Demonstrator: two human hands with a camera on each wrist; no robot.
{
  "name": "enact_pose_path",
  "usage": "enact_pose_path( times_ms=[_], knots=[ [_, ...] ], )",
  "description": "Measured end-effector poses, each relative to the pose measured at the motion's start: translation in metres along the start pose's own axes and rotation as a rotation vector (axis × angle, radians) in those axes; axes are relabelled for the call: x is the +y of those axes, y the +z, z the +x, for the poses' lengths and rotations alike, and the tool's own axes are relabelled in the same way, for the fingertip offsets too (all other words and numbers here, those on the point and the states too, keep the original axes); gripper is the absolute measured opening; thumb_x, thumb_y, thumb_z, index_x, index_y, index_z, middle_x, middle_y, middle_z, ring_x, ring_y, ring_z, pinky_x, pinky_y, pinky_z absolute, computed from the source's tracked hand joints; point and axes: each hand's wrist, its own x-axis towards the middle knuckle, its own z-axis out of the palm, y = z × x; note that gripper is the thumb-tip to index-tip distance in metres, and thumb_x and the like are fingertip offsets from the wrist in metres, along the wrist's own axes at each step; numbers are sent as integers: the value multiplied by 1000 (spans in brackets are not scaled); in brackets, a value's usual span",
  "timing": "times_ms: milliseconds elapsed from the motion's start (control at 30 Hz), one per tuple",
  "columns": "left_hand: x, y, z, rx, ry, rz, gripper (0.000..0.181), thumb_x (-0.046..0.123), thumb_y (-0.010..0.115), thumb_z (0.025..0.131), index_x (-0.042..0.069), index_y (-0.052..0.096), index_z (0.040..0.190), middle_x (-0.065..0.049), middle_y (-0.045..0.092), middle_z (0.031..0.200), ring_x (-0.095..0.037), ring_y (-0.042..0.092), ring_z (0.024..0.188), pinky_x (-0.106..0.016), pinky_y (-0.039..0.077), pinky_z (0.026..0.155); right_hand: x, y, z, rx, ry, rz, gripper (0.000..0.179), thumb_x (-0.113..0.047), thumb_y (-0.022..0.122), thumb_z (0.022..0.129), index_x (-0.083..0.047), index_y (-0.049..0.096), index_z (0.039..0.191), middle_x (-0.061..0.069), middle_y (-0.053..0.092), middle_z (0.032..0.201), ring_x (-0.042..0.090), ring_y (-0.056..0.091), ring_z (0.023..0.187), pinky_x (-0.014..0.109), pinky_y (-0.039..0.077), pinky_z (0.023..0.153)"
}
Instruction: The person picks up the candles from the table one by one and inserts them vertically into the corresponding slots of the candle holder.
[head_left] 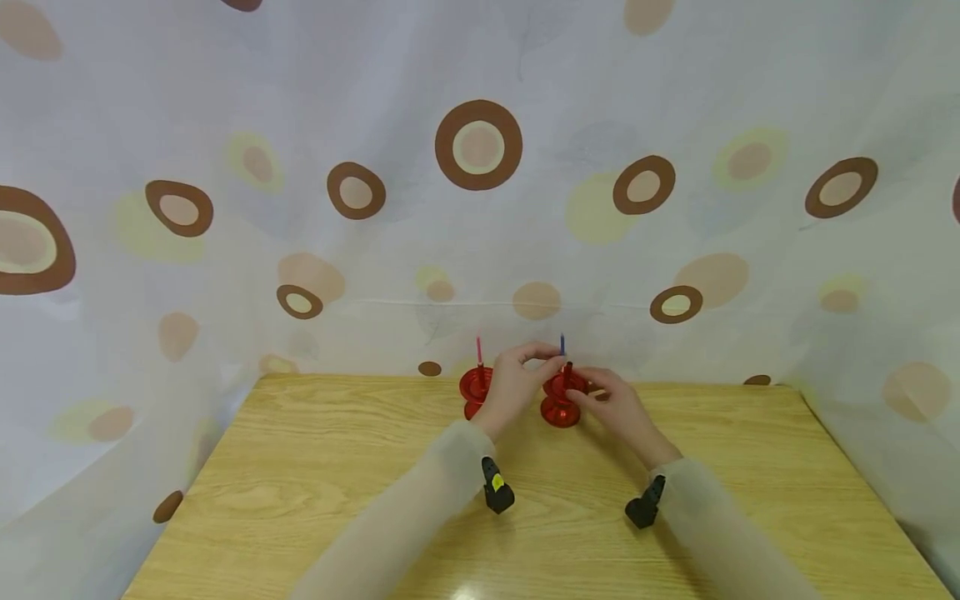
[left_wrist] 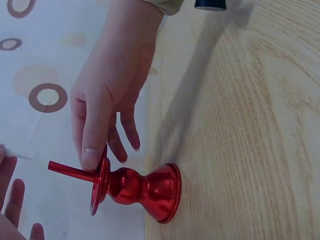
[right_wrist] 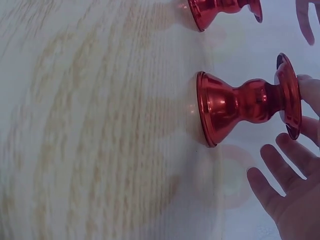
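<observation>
My left hand [head_left: 516, 385] pinches a thin blue candle [head_left: 562, 343] just above a red metal candle holder [head_left: 561, 413]. In the left wrist view the candle's pale lower end [left_wrist: 17, 154] points toward the holder's narrow upright tube [left_wrist: 75, 172], with a gap between them. My right hand [head_left: 617, 407] grips the rim of the holder's dish [left_wrist: 98, 192] between thumb and finger, its other fingers spread beside it. The holder stands upright, its flared base [right_wrist: 212, 109] on the table.
A second red candle holder [head_left: 472, 410], with a pink candle [head_left: 479, 350] upright in it, stands to the left, partly behind my left hand. The wooden table [head_left: 360, 467] meets a hanging patterned sheet [head_left: 390, 250] behind the holders, with more sheet at both sides.
</observation>
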Motion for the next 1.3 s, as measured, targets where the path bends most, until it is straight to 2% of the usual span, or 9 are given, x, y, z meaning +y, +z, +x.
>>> enact_pose_path(
  times_ms=[200,333,600,833,1133,1300],
  knots=[
    [1,3,7,-4,3,-37,20,26,75,98,14,81,113,5,76,109,-10,63,114,-35,54,99,-1,3,-2,-5,3,2,46,-20,70,102,-2,61,143,21,61,142,39,61,122,53,56,97],
    [-1,5,11,-2,1,-53,24,25,75,99,9,80,116,3,76,110,-11,64,112,-34,54,100,2,3,-2,-5,2,9,47,-18,71,102,-1,60,145,21,61,143,39,61,122,52,55,97],
    [-7,10,18,29,-2,-40,27,25,74,99,6,79,118,2,76,109,-11,64,109,-32,55,97,4,5,-3,-3,-15,32,48,-17,70,102,0,59,145,21,61,142,37,63,117,48,55,96],
    [-11,11,22,16,9,-39,26,24,74,99,6,79,118,2,76,110,-12,64,108,-30,56,94,6,6,-3,-3,-18,26,46,-18,68,103,-2,58,146,19,62,142,35,63,117,45,55,96],
    [-16,10,26,18,5,-46,26,23,75,99,6,79,117,2,76,108,-12,64,107,-31,56,93,8,8,-4,-4,14,37,49,-20,68,104,-3,56,148,19,59,145,36,62,117,51,53,98],
    [-14,11,26,11,3,-38,26,23,74,99,6,79,118,3,75,109,-12,63,107,-31,56,94,8,8,-4,6,-9,30,49,-18,68,104,-2,56,148,19,58,146,36,63,117,51,54,97]
  ],
)
